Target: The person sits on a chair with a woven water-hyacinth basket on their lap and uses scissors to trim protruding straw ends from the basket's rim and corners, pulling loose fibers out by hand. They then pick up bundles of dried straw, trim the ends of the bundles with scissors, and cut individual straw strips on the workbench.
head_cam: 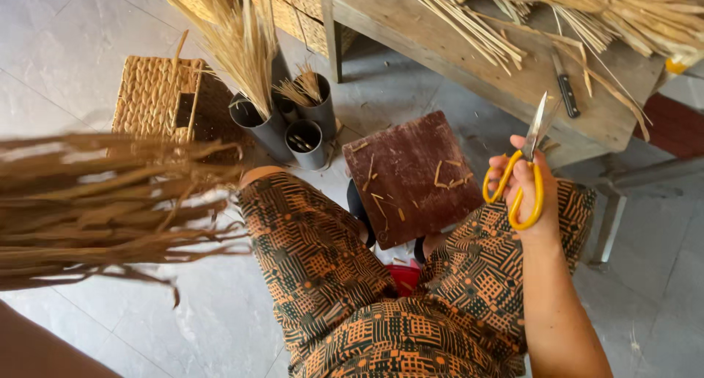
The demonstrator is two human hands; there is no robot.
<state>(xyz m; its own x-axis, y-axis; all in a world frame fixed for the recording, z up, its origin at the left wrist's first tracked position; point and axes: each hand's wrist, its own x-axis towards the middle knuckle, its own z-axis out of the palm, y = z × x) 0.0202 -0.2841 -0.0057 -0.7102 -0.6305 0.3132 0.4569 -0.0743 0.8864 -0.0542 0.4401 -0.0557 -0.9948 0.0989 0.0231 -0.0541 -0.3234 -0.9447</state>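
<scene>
Soft even daylight; straw bundle [95, 209] at left blurred, rest sharp

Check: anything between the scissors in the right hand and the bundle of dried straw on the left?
Nothing solid. The right hand holds the scissors over the right knee; the straw bundle juts in from the left edge. Between them lie only the person's patterned lap and, lower, the dark wooden board.

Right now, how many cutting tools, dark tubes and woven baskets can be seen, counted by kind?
Cutting tools: 2, the yellow-handled scissors in the right hand and the black-handled knife on the wooden table.
Dark grey cylindrical tubes: 4.
Woven straw baskets: 2 at least.
Total: 8.
</scene>
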